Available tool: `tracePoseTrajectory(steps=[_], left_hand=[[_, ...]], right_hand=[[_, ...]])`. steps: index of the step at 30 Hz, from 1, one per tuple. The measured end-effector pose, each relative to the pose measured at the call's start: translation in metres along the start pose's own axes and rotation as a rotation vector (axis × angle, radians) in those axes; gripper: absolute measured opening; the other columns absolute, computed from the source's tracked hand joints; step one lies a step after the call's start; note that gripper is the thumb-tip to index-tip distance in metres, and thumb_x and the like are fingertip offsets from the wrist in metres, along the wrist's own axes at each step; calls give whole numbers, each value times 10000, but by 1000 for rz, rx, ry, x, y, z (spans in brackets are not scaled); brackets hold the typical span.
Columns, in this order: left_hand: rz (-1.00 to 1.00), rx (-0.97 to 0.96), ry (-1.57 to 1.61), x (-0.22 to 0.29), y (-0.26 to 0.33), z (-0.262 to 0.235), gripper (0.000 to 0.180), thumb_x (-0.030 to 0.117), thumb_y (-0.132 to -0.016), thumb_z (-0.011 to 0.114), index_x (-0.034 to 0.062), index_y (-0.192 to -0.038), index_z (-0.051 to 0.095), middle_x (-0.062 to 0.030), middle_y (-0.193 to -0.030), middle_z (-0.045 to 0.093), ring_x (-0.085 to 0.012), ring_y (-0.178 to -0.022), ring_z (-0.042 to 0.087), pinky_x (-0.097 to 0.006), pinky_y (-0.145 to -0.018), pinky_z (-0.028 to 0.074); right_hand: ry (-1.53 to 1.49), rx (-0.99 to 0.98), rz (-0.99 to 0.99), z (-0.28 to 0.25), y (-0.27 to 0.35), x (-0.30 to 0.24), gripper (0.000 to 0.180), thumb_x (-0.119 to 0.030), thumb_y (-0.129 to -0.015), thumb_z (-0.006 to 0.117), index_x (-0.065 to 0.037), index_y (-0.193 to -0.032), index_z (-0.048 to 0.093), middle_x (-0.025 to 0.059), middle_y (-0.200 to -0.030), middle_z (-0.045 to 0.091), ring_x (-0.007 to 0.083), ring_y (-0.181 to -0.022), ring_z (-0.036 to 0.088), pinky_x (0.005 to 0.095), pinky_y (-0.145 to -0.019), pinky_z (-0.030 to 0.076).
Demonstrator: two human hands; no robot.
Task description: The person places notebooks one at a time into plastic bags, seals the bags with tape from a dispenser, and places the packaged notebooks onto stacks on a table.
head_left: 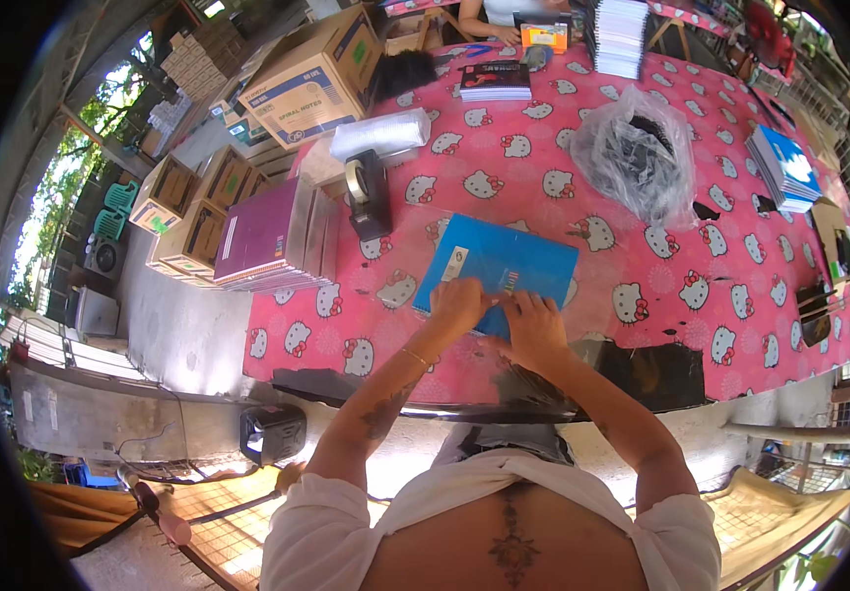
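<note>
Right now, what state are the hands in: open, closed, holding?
Left hand: fingers bent over the blue notebook; grip cannot be told.
Right hand: fingers bent over it too; grip cannot be told.

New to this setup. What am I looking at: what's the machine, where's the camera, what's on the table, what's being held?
There's no machine here: these are a person's bare hands. The single picture comes from a wide fisheye camera on that person's head, looking down, so straight edges bend near the rim. Picture left is the person's left.

The left hand and right hand are on a blue notebook lying on a pink tablecloth. Their fingertips are close together; whether they pinch anything is too small to tell.

To the left are a black tape dispenser and a stack of purple notebooks. Farther back, toward the right, is a clear plastic bag with something dark inside.
</note>
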State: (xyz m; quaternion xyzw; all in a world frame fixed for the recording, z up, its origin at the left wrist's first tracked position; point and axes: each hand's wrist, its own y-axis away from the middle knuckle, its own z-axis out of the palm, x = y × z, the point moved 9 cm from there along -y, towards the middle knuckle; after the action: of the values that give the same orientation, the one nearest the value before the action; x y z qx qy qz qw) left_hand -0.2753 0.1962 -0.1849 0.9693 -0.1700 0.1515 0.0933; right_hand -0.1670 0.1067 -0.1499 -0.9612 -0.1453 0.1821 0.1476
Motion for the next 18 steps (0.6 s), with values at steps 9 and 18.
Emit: tracePoseTrajectory(steps=[9, 18], left_hand=[[-343, 457, 703, -64, 92, 44, 357, 307, -825, 774, 22, -820, 559, -95, -713, 639, -247, -642, 636, -384, -580, 493], [-300, 553, 999, -107, 54, 33, 369, 133, -807, 728, -54, -1111, 633, -122, -958, 703, -191, -796, 672, -346, -687, 553]], right_hand=[[-41, 21, -29, 24, -75, 78, 479, -538, -883, 610, -185, -1199, 684, 104, -1200, 618, 315, -1121, 562, 533, -913, 426], [-871, -508, 336, 36, -64, 143, 408, -340, -841, 717, 33, -1007, 719, 102, -768, 682, 202, -646, 655, 368, -519, 514]])
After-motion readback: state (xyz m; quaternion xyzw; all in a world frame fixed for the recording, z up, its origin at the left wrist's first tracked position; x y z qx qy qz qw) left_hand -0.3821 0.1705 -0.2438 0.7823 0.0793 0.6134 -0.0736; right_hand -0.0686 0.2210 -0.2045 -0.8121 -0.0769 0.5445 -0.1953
